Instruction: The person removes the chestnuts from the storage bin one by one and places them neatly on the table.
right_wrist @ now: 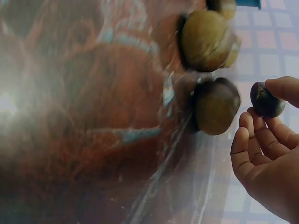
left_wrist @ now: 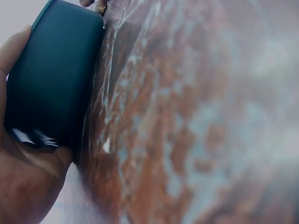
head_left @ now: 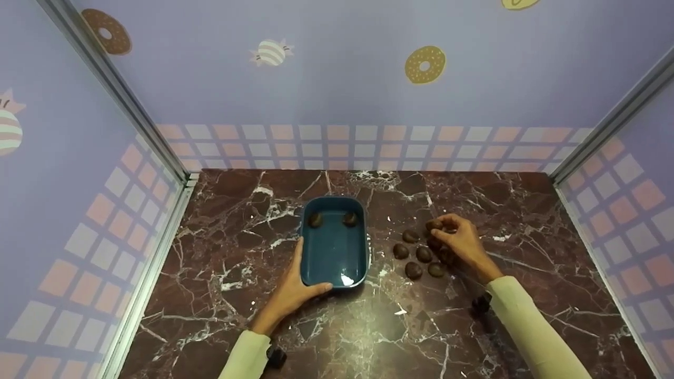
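A deep blue rectangular dish (head_left: 333,247) lies on the marble-patterned table. Inside its far end are two chestnuts, one chestnut (head_left: 315,220) on the left and another chestnut (head_left: 349,219) on the right. My left hand (head_left: 297,281) holds the dish's near left corner, thumb along the near side and fingers along the left wall; the left wrist view shows this grip from low down. To the right, my right hand (head_left: 463,242) pinches a dark brown chestnut (right_wrist: 267,100) between thumb and fingertips. Beneath and beside that hand several loose chestnuts (head_left: 423,254) lie on the table, some partly hidden by it.
The dark red-brown table (head_left: 231,316) with white veins is walled on three sides. A lilac back wall (head_left: 347,95) carries sweets and checks, and metal rails (head_left: 152,295) edge the left side. Between dish and loose chestnuts runs a narrow strip of tabletop.
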`<state>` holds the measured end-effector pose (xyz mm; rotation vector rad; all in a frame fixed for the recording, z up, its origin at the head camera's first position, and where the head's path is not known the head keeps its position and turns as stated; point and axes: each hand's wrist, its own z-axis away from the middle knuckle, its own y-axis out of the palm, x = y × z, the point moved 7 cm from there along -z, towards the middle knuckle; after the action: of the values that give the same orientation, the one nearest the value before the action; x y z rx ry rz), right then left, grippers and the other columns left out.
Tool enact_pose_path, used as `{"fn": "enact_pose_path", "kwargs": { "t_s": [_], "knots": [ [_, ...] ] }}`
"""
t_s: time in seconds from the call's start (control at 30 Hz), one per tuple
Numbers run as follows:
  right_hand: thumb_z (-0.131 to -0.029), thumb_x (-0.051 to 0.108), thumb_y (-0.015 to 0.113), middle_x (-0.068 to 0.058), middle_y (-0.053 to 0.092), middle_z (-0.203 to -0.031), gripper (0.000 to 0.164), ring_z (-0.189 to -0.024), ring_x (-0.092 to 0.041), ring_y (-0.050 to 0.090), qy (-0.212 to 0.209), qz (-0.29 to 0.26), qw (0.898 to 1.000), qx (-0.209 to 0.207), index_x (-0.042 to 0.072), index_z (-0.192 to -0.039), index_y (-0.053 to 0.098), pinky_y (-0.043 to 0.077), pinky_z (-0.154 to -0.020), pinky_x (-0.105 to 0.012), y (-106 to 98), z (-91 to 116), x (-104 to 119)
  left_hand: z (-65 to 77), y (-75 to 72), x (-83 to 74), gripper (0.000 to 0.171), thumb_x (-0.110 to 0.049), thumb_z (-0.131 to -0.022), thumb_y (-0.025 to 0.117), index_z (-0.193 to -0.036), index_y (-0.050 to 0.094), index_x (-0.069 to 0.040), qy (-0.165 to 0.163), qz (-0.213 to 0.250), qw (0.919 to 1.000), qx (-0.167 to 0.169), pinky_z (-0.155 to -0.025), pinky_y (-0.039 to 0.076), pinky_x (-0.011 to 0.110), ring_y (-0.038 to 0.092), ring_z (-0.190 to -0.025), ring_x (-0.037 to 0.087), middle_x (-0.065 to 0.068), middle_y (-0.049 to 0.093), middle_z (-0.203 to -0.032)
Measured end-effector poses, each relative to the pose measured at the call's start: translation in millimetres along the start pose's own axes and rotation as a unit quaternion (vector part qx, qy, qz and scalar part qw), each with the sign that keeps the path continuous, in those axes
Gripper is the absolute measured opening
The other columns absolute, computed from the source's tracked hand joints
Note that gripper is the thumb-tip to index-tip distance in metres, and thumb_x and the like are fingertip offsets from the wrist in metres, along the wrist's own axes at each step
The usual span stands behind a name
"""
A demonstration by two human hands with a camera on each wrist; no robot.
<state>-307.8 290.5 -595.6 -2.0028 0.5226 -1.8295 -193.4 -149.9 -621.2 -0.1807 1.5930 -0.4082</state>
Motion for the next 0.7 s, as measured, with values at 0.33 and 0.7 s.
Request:
{"fn": "enact_pose_path", "kwargs": {
  "t_s": [0.33, 0.7],
  "knots": [
    [-0.097, 0.009, 0.084, -0.019, 0.078, -0.105, 0.028, -0.094, -0.028, 0.071, 0.006, 0.055, 0.998, -0.007, -0.004, -0.120, 0.076, 0.055, -0.084, -0.032, 3.9, -8.1, -13.5, 1.8, 2.2, -0.2, 0.138, -0.036, -0.081, 0.101, -0.179, 0.006, -0.018, -0.001, -0.006, 1.0000, 0.005, -0.131, 0.018, 0.067, 0.015, -0.167, 0.042, 0.014, 0.008, -0.185],
    [-0.092, 0.003, 0.086, -0.030, 0.073, -0.119, 0.034, -0.112, -0.051, 0.069, -0.069, 0.140, 0.987, -0.020, -0.008, -0.122, 0.072, 0.053, -0.099, -0.064, 11.9, -14.8, 5.7, 1.2, 0.3, 1.4, 0.138, -0.036, -0.082, 0.100, -0.180, 0.005, -0.019, -0.016, -0.002, 0.9999, 0.004, -0.129, 0.020, 0.072, 0.016, -0.166, 0.047, 0.020, 0.010, -0.183]
  ]
}}
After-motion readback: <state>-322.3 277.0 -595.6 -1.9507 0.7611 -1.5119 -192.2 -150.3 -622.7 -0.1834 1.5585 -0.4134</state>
